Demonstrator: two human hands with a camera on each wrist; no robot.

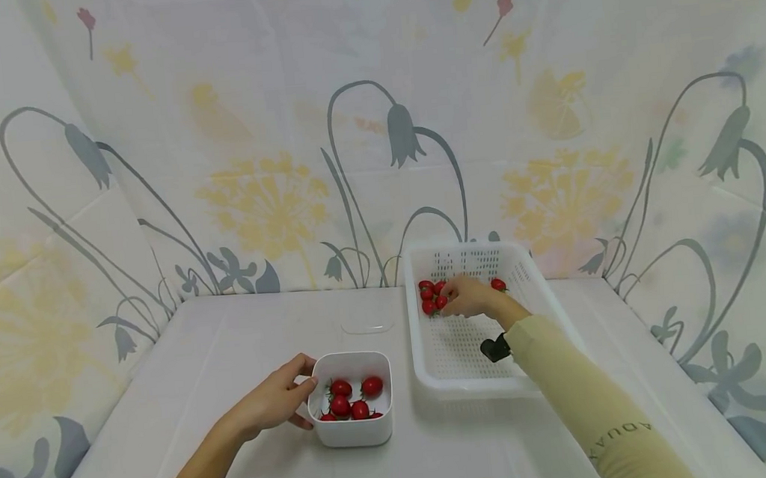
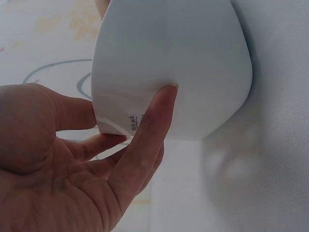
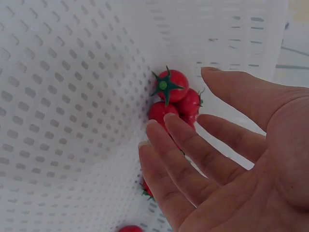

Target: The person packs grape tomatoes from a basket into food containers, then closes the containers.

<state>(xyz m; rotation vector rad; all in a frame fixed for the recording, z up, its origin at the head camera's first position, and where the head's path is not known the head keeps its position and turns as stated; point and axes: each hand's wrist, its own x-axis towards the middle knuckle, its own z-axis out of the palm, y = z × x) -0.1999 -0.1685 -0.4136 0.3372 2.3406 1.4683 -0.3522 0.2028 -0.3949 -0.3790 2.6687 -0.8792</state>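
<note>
My left hand (image 1: 274, 399) rests against the left side of a small white container (image 1: 354, 435). Its thumb touches the rim, while the fingers (image 2: 145, 130) lie spread along the outer wall. Several red cherry tomatoes (image 1: 340, 406) with green stems are inside. Over to the right, my right hand (image 1: 466, 296) reaches into a white perforated basket (image 1: 427, 370). In the right wrist view its fingers are extended and apart, beside a cluster of cherry tomatoes (image 3: 173, 86); nothing is held in them. The fingertips partly cover some tomatoes.
One cherry tomato (image 1: 498, 285) lies apart near the basket's right side. A clear flat piece (image 1: 367, 327) lies on the white table (image 1: 261, 323) behind the container. The patterned curtain (image 1: 266, 128) stands along the back and sides.
</note>
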